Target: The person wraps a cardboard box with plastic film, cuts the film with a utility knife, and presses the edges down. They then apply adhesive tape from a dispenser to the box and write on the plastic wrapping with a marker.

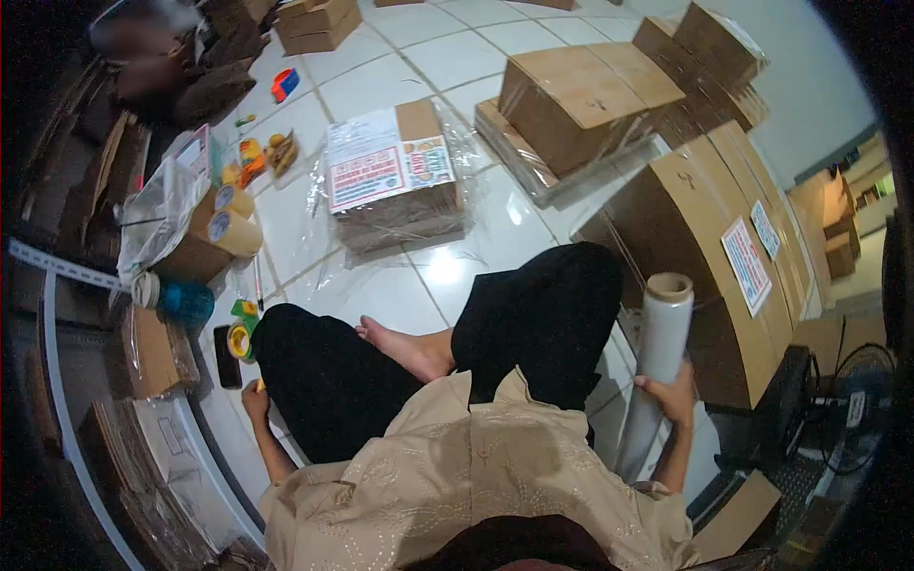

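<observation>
My right hand is wrapped round a tall roll of clear stretch film, which stands upright beside my right knee with its cardboard core showing at the top. At my left thigh, my left hand is low and closed; a small yellowish bit shows at its fingertips, too small to name. Just beyond that hand are a black phone and a green tape dispenser with a yellow-rimmed roll. In front of my crossed legs sits a carton in loose clear film, with printed labels on top.
Large cartons stand on the right, and another box lies further back. To the left are tape rolls, a blue bottle and stacked flat cardboard. A fan is at far right. Another person sits at upper left.
</observation>
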A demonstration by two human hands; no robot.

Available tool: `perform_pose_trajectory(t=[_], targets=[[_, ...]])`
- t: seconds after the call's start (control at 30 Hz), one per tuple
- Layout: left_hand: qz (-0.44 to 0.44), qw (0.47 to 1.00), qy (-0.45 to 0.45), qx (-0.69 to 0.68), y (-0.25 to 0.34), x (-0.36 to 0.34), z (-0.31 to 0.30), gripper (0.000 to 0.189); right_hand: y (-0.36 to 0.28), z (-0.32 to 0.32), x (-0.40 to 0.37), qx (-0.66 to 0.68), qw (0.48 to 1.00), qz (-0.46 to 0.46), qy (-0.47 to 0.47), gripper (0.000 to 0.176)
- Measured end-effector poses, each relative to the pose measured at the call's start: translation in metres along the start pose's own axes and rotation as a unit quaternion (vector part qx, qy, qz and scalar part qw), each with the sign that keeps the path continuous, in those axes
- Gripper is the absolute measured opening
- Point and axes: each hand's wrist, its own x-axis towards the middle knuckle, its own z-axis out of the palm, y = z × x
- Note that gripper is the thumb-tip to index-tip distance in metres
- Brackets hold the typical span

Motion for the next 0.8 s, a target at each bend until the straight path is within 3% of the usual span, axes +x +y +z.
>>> perform_pose_trajectory(t=[0.1,0.2,0.23,0.33,0.37,0.47,0.5,0.53,0.57,0.6,0.63,0.67,0.73,0.77,0.8], targets=[[-0.048,0.992,-0.118,-0.026,-0.011,-0.021,0.002,0.027,0.071,0.04,0.018,0.003,0.999,0.046,0.027,0.055],[-0.072,0.993,-0.09,0.004,-0.025,-0.017,0.014,0.03,0.123,0.074,0.024,-0.02,0.996,0.066,0.049,0.057],[-0.109,0.985,-0.134,0.022,-0.05,0.0,0.024,0.034,0.139,0.084,0.026,-0.058,0.993,0.091,0.049,0.062],[-0.049,0.994,0.089,-0.03,0.006,0.007,0.012,0.026,0.135,0.103,0.029,-0.229,0.95,0.196,0.084,0.07],[-0.028,0.985,0.162,-0.057,0.034,0.012,0.003,0.021,0.15,0.109,0.035,-0.268,0.941,0.192,0.074,0.071],[0.055,0.96,0.192,-0.199,0.123,0.02,-0.014,0.011,0.162,0.111,0.047,-0.306,0.928,0.211,0.037,0.075],[0.111,0.955,0.17,-0.218,0.146,0.02,-0.008,0.012,0.159,0.11,0.056,-0.337,0.914,0.227,0.0,0.074],[0.046,0.942,0.05,-0.328,0.152,0.027,0.012,0.012,0.142,0.107,0.059,-0.337,0.915,0.22,0.0,0.074],[0.005,0.935,-0.064,-0.348,0.221,-0.005,-0.012,0.015,0.113,0.1,0.06,-0.328,0.93,0.117,0.114,0.061],[0.003,0.912,-0.136,-0.387,0.235,-0.011,0.007,0.016,0.074,0.094,0.058,-0.311,0.924,0.013,0.224,0.048],[-0.047,0.871,-0.203,-0.445,0.25,-0.019,0.027,0.023,0.03,0.091,0.057,-0.142,0.96,-0.073,0.232,0.036],[-0.095,0.82,-0.269,-0.497,0.261,-0.023,0.046,0.032,-0.017,0.098,0.059,0.033,0.96,-0.155,0.232,0.024],[-0.274,0.653,-0.363,-0.606,0.274,-0.015,0.083,0.067,-0.065,0.133,0.075,0.172,0.926,-0.31,0.13,0.016],[-0.27,0.651,-0.364,-0.609,0.278,-0.008,0.089,0.067,-0.086,0.156,0.081,0.28,0.936,-0.213,-0.03,0.018],[-0.308,0.63,-0.359,-0.616,0.282,0.0,0.092,0.078,-0.103,0.182,0.092,0.352,0.911,-0.131,-0.173,0.022]])
